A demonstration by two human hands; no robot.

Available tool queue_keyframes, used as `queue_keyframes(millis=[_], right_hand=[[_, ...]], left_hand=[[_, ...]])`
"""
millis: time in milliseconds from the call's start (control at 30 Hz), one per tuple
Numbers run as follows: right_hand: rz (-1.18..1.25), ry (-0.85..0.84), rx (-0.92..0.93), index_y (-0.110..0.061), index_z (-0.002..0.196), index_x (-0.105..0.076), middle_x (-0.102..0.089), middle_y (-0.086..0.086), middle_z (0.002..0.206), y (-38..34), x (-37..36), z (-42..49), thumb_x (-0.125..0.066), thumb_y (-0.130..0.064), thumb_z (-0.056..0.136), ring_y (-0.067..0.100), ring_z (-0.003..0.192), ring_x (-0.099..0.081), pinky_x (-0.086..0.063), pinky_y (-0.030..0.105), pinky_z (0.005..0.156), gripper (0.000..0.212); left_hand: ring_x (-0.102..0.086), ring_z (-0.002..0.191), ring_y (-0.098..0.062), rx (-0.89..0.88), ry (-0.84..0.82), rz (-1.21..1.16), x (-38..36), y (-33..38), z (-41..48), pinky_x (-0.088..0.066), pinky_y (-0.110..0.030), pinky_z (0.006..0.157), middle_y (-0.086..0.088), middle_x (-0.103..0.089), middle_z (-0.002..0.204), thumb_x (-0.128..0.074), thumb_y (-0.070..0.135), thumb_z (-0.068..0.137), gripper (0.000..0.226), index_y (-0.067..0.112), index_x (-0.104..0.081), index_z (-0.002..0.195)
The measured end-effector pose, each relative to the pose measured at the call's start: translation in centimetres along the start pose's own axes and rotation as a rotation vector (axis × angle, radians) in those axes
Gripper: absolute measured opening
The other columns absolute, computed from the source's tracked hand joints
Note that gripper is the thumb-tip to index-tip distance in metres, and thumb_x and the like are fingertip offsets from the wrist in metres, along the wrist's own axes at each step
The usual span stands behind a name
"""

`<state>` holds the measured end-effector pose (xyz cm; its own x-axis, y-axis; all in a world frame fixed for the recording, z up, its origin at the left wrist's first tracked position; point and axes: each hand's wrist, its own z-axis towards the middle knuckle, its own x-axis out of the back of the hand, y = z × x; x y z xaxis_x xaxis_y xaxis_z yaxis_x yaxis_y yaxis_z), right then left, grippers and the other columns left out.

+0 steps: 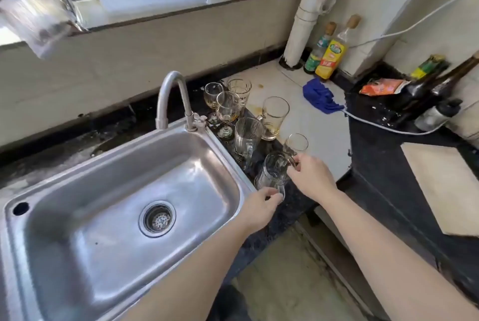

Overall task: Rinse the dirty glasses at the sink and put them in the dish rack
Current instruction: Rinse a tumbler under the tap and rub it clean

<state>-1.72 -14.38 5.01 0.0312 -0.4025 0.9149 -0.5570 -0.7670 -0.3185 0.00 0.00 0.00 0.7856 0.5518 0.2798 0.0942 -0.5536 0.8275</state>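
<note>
Head view: just right of the sink (228, 157), on the dark counter, the left hand (259, 206) grips the base of a tilted clear glass (272, 173). The right hand (312, 176) pinches where that glass's rim meets a small glass (295, 144); which one it holds, I cannot tell. 5 more glasses (247, 136) stand beside the faucet (172, 95).

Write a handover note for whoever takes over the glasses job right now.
Left hand grips the nearest glass at its base.
Right hand touches it beside a small glass; grip unclear.
Five other glasses stand on the counter right of the sink.
Tap shows no water.
Nothing looks rinsed; no rack in view. All seven glasses remain.
</note>
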Motion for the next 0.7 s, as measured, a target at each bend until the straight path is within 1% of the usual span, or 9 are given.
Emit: queue_keyframes(millis=[133,200,300,367,400,467,533,600,700], right_hand=[[0.017,-0.003,-0.008,-0.010,0.068,-0.050,-0.055,0.006,0.067,0.0,-0.3,1.6,-0.050,-0.017,0.089,0.031,0.072,-0.055,-0.040,0.034,0.057,0.022],[0.040,-0.035,-0.002,-0.008,0.061,-0.046,-0.056,0.010,0.063,-0.2,0.0,2.0,-0.052,-0.014,0.084,0.032,0.067,-0.059,-0.046,0.036,0.055,0.024],[0.080,-0.069,0.039,0.001,0.062,-0.055,-0.064,0.019,0.065,-1.3,1.3,2.0,-0.055,-0.017,0.079,0.032,0.061,-0.065,-0.057,0.045,0.062,0.025],[0.109,-0.078,0.056,0.005,0.067,-0.062,-0.066,0.021,0.066,-2.4,2.2,2.0,-0.057,-0.020,0.078,0.032,0.059,-0.066,-0.058,0.048,0.059,0.027],[0.131,-0.098,0.072,0.005,0.067,-0.064,-0.067,0.021,0.065,-3.2,2.7,1.9,-0.058,-0.020,0.078,0.030,0.056,-0.067,-0.058,0.047,0.056,0.028],[0.184,-0.162,0.099,0.004,0.068,-0.066,-0.067,0.014,0.059,-4.8,3.1,1.9,-0.059,-0.018,0.080,0.021,0.048,-0.066,-0.060,0.039,0.051,0.026],[0.225,-0.233,0.141,0.003,0.067,-0.066,-0.068,0.009,0.056,-6.8,3.2,1.8,-0.059,-0.018,0.081,0.015,0.043,-0.065,-0.058,0.030,0.047,0.026],[0.249,-0.290,0.198,0.004,0.069,-0.066,-0.069,0.010,0.059,-9.0,2.4,2.4,-0.057,-0.021,0.086,0.012,0.044,-0.065,-0.055,0.026,0.044,0.031],[0.275,-0.265,0.287,0.004,0.075,-0.065,-0.069,0.016,0.069,-12.3,0.4,4.9,-0.052,-0.029,0.089,0.026,0.061,-0.067,-0.059,0.038,0.057,0.039]], left_hand=[[-0.046,0.114,-0.008,0.055,-0.050,-0.188,-0.8,0.3,0.7,-0.034,-0.024,0.095,0.007,-0.053,0.128,-0.047,0.042,0.098,0.039,0.022,-0.054,0.131],[-0.048,0.113,-0.011,0.096,-0.070,-0.225,-1.1,0.1,0.9,-0.038,-0.027,0.093,0.006,-0.054,0.122,-0.045,0.047,0.097,0.039,0.020,-0.056,0.122],[-0.054,0.115,-0.015,0.093,-0.043,-0.317,-0.3,0.0,0.3,-0.040,-0.023,0.091,0.003,-0.060,0.118,-0.041,0.049,0.098,0.038,0.020,-0.059,0.113],[-0.053,0.115,-0.008,0.076,-0.053,-0.379,1.1,0.3,-1.0,-0.039,-0.016,0.091,0.009,-0.060,0.118,-0.040,0.051,0.098,0.035,0.027,-0.060,0.112],[-0.052,0.114,-0.004,0.076,-0.056,-0.398,2.0,0.4,-1.9,-0.039,-0.016,0.091,0.013,-0.059,0.118,-0.040,0.053,0.097,0.032,0.032,-0.059,0.111],[-0.052,0.114,-0.002,0.079,-0.022,-0.440,3.9,0.0,-3.7,-0.042,-0.023,0.097,0.018,-0.058,0.118,-0.043,0.061,0.092,0.032,0.039,-0.060,0.108],[-0.056,0.112,-0.005,0.089,0.043,-0.487,5.9,-0.6,-5.1,-0.045,-0.032,0.102,0.016,-0.062,0.117,-0.048,0.065,0.087,0.040,0.038,-0.062,0.111],[-0.062,0.108,-0.008,0.115,0.123,-0.606,8.0,-1.3,-6.1,-0.050,-0.030,0.098,0.011,-0.067,0.117,-0.051,0.055,0.090,0.037,0.033,-0.064,0.116],[-0.065,0.106,-0.017,0.164,0.256,-0.688,10.8,-2.9,-6.7,-0.051,-0.033,0.095,0.007,-0.070,0.115,-0.053,0.048,0.090,0.033,0.029,-0.067,0.113]])
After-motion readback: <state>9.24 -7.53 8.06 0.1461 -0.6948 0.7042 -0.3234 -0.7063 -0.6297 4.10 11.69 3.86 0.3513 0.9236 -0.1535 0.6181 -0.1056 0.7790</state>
